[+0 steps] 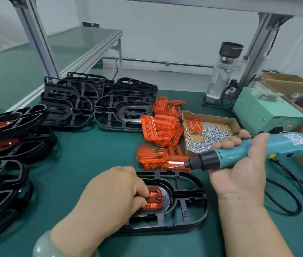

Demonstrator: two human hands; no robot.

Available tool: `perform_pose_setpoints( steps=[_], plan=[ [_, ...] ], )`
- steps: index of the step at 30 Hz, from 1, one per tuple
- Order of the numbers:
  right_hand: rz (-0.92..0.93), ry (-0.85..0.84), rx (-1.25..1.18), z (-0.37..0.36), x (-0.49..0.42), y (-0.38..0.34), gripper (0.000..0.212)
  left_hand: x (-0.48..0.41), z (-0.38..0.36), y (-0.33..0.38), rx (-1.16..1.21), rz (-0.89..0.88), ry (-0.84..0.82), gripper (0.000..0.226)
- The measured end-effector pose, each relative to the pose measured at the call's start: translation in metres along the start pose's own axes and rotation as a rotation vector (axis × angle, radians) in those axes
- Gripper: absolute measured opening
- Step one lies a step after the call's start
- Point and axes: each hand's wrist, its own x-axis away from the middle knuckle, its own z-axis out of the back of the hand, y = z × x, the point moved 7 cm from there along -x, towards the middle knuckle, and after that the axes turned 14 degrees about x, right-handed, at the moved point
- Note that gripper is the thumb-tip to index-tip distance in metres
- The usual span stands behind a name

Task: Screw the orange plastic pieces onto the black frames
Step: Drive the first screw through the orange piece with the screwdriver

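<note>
A black frame (185, 204) lies flat on the green mat in front of me. An orange plastic piece (153, 199) sits in its central recess. My left hand (113, 195) covers the piece's left part, its curled fingertips pressing on it. My right hand (243, 164) grips a teal electric screwdriver (239, 151) above and right of the frame. The bit points left with a screw on its tip, apart from the frame. A heap of loose orange pieces (160, 134) lies behind the frame.
Bare black frames (98, 104) are stacked at the back. Frames with orange pieces fitted (11, 138) pile up at the left. A cardboard tray of screws (208, 136) sits at the right, beside a green power box (269, 112), a glass bottle (223, 71) and cartons.
</note>
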Motion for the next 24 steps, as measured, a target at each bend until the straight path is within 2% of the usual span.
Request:
perform_pose_setpoints(
  steps=[1, 4, 9, 16, 20, 24],
  plan=[
    [-0.046, -0.029, -0.038, -0.006, -0.003, 0.000, 0.024, 0.000, 0.000, 0.000, -0.023, 0.002, 0.002, 0.020],
    [-0.054, -0.028, 0.046, -0.006, -0.006, -0.004, 0.025, -0.002, -0.003, 0.003, -0.043, -0.008, 0.014, 0.022],
    [-0.062, -0.066, 0.049, -0.009, -0.006, -0.007, 0.025, -0.007, -0.017, 0.010, 0.028, -0.060, 0.023, 0.022],
    [-0.030, -0.094, 0.140, -0.011, -0.001, -0.009, 0.020, -0.009, -0.021, 0.006, 0.092, -0.093, 0.038, 0.021],
    [-0.013, -0.088, 0.174, -0.013, 0.005, -0.011, 0.027, -0.008, -0.021, 0.005, 0.120, -0.101, 0.053, 0.018],
    [0.000, -0.058, 0.220, -0.014, 0.007, -0.013, 0.016, -0.009, -0.021, 0.005, 0.158, -0.106, 0.056, 0.016]
  ],
)
